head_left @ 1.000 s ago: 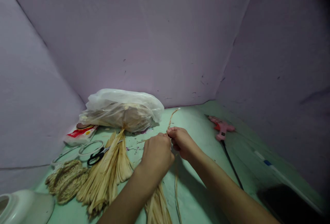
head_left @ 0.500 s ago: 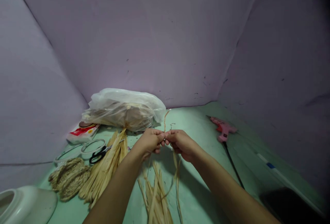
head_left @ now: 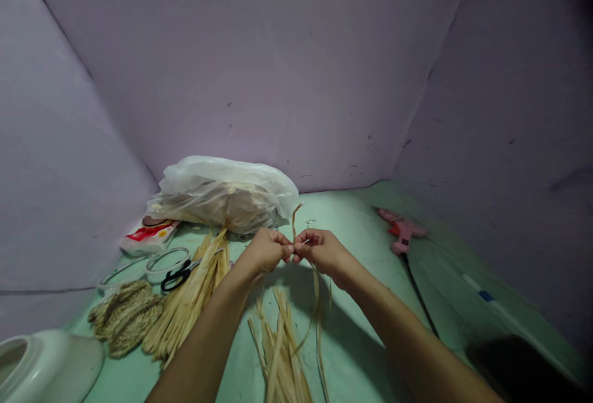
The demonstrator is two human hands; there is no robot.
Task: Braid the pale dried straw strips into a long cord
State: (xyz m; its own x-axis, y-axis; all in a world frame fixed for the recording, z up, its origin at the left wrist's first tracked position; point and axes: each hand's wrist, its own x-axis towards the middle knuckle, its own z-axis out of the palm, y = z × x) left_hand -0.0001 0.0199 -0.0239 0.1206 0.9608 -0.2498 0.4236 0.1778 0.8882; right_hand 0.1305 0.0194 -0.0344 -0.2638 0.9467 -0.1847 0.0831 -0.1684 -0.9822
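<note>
Both the left hand (head_left: 269, 250) and right hand (head_left: 321, 254) are pinched narrow, thumb against fingers, on a thin twisted cord (head_left: 293, 224) that rises between them near the right end of the plastic bag (head_left: 227, 200), with loose pale strips (head_left: 278, 356) lying farther out before that bag.

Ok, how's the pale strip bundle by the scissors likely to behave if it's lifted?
The pale strip bundle is probably light, since its strips look thin and flat. It will likely splay at its fanned near end. It may shift the scissors, whose blades appear to pass under it.
</note>
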